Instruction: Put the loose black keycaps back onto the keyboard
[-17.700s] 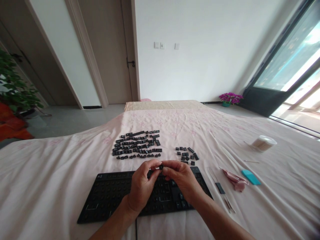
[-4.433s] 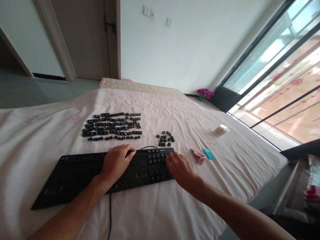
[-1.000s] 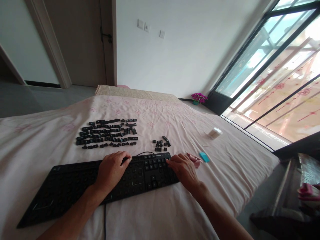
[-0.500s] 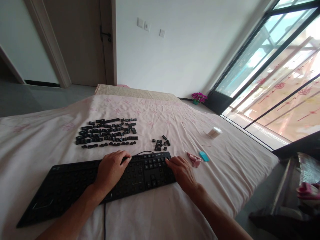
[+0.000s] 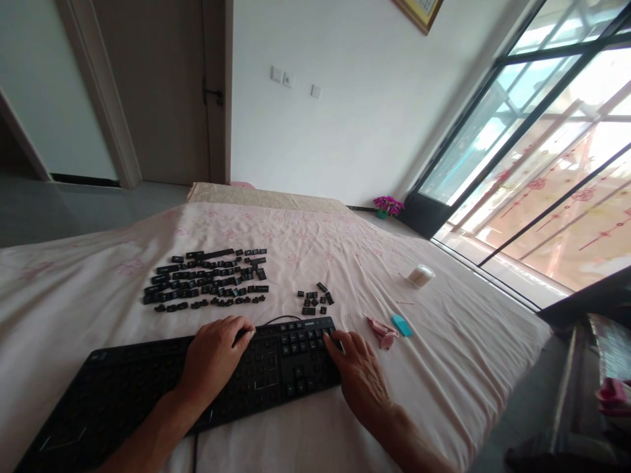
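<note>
A black keyboard (image 5: 133,378) lies at a slant on the cloth, its left and middle sections stripped of keycaps. Small keys sit on the number pad (image 5: 298,341) at its right end. My left hand (image 5: 214,351) lies across the keyboard's middle, fingers curled at its far edge with the thumb close to them. At the right end, my right hand (image 5: 357,368) grips the keyboard's side, thumb on top by the number pad. Beyond the keyboard, loose black keycaps (image 5: 211,276) lie in rows. A smaller keycap group (image 5: 313,299) lies further right.
Right of the keyboard lie a crumpled pink cloth (image 5: 382,333) and a blue flat piece (image 5: 401,325). A clear tub (image 5: 420,276) stands further back, with thin sticks (image 5: 405,303) near it. A cable (image 5: 195,453) runs toward me. The pale bedsheet (image 5: 419,394) is wrinkled.
The camera view has tilted up, so everything appears lower. My right hand's fingers have shifted slightly and spread a little at the keyboard's right end. My left hand keeps its place.
</note>
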{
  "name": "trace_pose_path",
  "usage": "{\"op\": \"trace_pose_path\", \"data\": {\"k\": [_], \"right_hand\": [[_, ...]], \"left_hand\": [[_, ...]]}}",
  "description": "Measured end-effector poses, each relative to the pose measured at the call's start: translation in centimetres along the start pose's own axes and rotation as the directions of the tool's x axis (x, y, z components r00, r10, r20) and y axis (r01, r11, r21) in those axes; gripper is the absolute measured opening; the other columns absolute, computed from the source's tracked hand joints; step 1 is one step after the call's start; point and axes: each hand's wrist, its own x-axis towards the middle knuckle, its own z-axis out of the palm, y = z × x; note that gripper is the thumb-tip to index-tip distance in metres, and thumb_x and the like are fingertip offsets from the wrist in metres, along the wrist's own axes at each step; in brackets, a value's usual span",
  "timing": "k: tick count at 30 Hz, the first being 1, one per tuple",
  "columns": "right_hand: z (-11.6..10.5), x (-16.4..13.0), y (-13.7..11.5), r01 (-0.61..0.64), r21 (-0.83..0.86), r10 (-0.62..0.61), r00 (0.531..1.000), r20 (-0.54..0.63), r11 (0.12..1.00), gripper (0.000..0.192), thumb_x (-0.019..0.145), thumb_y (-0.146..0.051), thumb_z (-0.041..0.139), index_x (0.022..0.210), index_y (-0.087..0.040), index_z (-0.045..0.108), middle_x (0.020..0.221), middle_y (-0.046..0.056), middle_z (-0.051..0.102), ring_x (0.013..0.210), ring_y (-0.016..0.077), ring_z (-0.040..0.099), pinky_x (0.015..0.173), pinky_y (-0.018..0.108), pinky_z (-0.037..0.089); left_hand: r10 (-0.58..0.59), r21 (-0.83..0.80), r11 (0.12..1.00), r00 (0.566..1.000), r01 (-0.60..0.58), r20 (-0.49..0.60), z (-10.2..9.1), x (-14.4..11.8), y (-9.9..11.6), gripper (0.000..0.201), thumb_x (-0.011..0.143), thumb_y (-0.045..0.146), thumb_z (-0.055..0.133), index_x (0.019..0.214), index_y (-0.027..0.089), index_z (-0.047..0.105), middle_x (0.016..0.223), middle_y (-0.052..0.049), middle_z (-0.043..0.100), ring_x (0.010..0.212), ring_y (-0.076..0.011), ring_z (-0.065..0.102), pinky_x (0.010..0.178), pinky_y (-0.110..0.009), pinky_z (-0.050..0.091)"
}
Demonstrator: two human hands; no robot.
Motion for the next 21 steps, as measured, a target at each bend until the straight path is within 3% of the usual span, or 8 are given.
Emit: {"op": "trace_pose_path", "data": {"k": [4,7,10,14,21], "right_hand": [[-0.8,1.5,1.6,-0.04,0.137,0.04,0.999,-0.001,0.99,0.058,0.083,-0.003,0.045,0.129,-0.035,0.056,0.118,0.005,0.062,0.103,0.0234,0.055,0.085,0.038,0.045],[-1.1,5.2,3.9,-0.158,0.243,0.171,0.984,-0.037,0.957,0.046,0.091,-0.011,0.037,0.127,-0.03,0.058,0.105,0.005,0.068,0.095,0.0198,0.06,0.081,0.032,0.046],[-0.5,10.0,5.8,-0.297,0.094,0.291,0.954,0.07,0.95,0.034,0.093,-0.023,0.041,0.114,-0.026,0.068,0.104,0.006,0.07,0.096,0.02,0.061,0.082,0.029,0.044],[1.2,14.7,6.7,-0.338,0.0,0.335,0.933,0.128,0.941,0.026,0.09,-0.031,0.051,0.105,-0.028,0.072,0.103,0.005,0.072,0.101,0.0205,0.059,0.077,0.026,0.042],[2.8,17.2,6.1,-0.299,-0.127,0.322,0.918,0.231,0.946,0.021,0.083,-0.027,0.06,0.098,-0.027,0.074,0.094,0.005,0.073,0.1,0.0221,0.059,0.073,0.027,0.042]], "left_hand": [[-0.012,-0.016,1.0,1.0,0.012,0.003,0.0,0.1,0.1,0.016,0.087,0.028,0.049,0.087,0.025,0.065,0.09,0.0,0.07,0.086,-0.0187,0.062,0.084,-0.03,0.042],[-0.014,-0.024,1.0,1.0,0.014,0.007,0.0,0.1,0.1,0.016,0.087,0.029,0.05,0.086,0.025,0.065,0.09,0.0,0.07,0.087,-0.0189,0.063,0.083,-0.03,0.042],[-0.016,-0.026,1.0,1.0,0.016,0.011,-0.1,0.0,0.1,0.016,0.087,0.029,0.05,0.085,0.025,0.065,0.09,0.0,0.07,0.087,-0.0186,0.063,0.082,-0.029,0.042],[-0.019,-0.023,1.0,1.0,0.019,0.017,-0.3,0.0,0.2,0.016,0.087,0.028,0.05,0.085,0.025,0.065,0.09,0.0,0.07,0.086,-0.0184,0.062,0.083,-0.029,0.042],[-0.018,-0.023,1.0,1.0,0.018,0.013,-0.3,0.1,0.2,0.015,0.087,0.028,0.05,0.086,0.025,0.065,0.09,0.0,0.069,0.087,-0.0183,0.062,0.083,-0.03,0.041]]}}
